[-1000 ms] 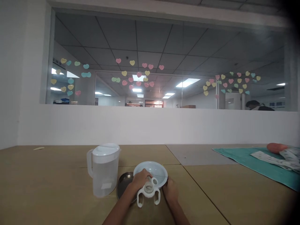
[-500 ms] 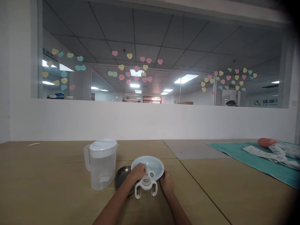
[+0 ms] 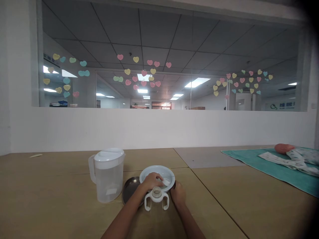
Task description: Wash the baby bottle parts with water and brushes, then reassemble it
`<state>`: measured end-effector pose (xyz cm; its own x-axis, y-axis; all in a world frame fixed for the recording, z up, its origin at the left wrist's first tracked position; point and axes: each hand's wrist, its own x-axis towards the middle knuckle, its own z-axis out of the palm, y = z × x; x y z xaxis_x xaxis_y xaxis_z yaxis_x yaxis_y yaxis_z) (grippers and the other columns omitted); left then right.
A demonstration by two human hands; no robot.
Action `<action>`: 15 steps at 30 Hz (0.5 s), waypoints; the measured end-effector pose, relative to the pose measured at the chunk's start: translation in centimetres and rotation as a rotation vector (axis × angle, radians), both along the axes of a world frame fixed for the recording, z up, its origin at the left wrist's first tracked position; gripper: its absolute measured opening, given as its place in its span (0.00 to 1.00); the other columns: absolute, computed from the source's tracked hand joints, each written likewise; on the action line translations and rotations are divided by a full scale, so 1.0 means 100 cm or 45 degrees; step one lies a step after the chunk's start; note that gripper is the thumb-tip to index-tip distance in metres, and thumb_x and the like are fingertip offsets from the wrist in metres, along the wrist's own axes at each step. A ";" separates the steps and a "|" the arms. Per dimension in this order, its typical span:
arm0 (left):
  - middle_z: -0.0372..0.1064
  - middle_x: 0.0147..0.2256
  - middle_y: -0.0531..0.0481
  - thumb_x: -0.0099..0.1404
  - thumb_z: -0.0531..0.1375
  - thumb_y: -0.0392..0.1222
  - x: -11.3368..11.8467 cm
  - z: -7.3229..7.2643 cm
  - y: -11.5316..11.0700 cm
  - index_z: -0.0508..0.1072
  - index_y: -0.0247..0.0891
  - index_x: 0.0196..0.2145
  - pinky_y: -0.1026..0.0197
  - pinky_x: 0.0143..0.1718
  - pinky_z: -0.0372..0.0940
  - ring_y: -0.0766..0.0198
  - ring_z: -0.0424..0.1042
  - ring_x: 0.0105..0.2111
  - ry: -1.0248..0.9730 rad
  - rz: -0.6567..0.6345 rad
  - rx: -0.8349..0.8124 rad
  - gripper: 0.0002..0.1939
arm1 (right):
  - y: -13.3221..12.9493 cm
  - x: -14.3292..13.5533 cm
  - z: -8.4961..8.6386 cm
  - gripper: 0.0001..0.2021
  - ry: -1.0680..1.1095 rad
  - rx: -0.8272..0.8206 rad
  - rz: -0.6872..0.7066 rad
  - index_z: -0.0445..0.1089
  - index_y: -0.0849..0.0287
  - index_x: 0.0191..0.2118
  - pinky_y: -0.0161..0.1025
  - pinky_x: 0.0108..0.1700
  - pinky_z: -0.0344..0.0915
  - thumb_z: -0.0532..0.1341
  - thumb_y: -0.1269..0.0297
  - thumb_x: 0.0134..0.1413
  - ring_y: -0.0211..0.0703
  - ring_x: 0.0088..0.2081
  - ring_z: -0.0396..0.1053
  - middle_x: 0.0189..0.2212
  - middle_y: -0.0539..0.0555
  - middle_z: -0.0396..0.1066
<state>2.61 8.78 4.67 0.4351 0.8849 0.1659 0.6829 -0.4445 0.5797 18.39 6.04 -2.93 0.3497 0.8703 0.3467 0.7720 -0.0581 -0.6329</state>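
Curls left hand (image 3: 152, 181) by white piece (image 3: 166, 182) in bowl (image 3: 164, 171) and right hand (image 3: 178, 194) at bowl's right edge, well short of far edge of surface (image 3: 54, 196). Cannot tell whether pinching with either

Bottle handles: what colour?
White. The bottle handles show best in the head view.

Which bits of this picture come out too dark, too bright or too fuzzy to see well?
Head view: a soft black band swallows the far right edge; head view: the ceiling lights seen through the window burn out almost white; head view: the small white piece in the bowl, by the left hand, is too blurred to make out.
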 end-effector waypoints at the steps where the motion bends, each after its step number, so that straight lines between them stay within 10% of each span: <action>1: 0.74 0.40 0.49 0.48 0.62 0.40 0.002 0.000 0.001 0.77 0.39 0.38 0.62 0.43 0.61 0.56 0.69 0.42 -0.005 -0.016 0.008 0.17 | 0.000 0.000 0.000 0.14 -0.002 0.001 0.003 0.73 0.62 0.39 0.35 0.34 0.62 0.50 0.71 0.53 0.48 0.39 0.72 0.36 0.60 0.75; 15: 0.74 0.37 0.47 0.42 0.65 0.32 0.009 -0.003 0.001 0.72 0.39 0.44 0.62 0.35 0.61 0.55 0.71 0.37 0.244 0.029 0.042 0.27 | -0.004 0.000 0.004 0.14 -0.023 -0.043 0.010 0.72 0.61 0.39 0.36 0.33 0.62 0.49 0.69 0.53 0.48 0.38 0.72 0.37 0.60 0.74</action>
<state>3.51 8.88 4.37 0.4415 0.8903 0.1111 0.7896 -0.4444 0.4231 18.38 5.67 -2.57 0.3365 0.8844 0.3235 0.7839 -0.0727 -0.6166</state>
